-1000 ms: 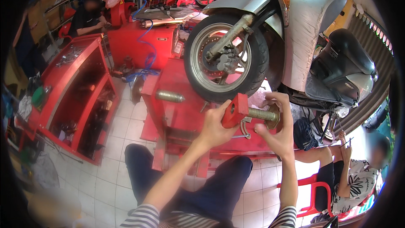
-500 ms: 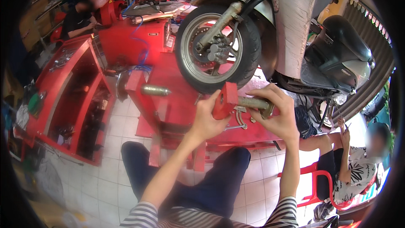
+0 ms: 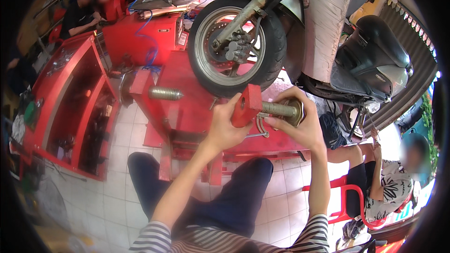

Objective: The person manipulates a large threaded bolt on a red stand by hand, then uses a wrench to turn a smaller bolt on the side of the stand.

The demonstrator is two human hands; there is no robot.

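Observation:
My left hand (image 3: 226, 125) grips a red metal block (image 3: 251, 100) with a hole in its face, just in front of the scooter's front wheel. A thick threaded screw (image 3: 276, 107) sticks out of the block's right side, ending in a round brass-coloured head (image 3: 296, 115), which my right hand (image 3: 304, 131) has its fingers curled around. To the left, a second threaded screw (image 3: 164, 93) juts from a red upright (image 3: 139, 84) of the stand. A wrench (image 3: 255, 135) lies below the block on the red platform (image 3: 281, 147).
The silver scooter (image 3: 318, 33) fills the upper right. A red cart (image 3: 89, 157) and red box (image 3: 122, 37) stand left, with a blue hose (image 3: 138, 33). A co-worker (image 3: 79, 18) is at upper left; another person (image 3: 389, 187) sits right on a red chair (image 3: 356, 197).
My right hand's fingers have closed around the screw's round head. Both hands and the block sit slightly higher and further left in the picture, as does the surrounding scene.

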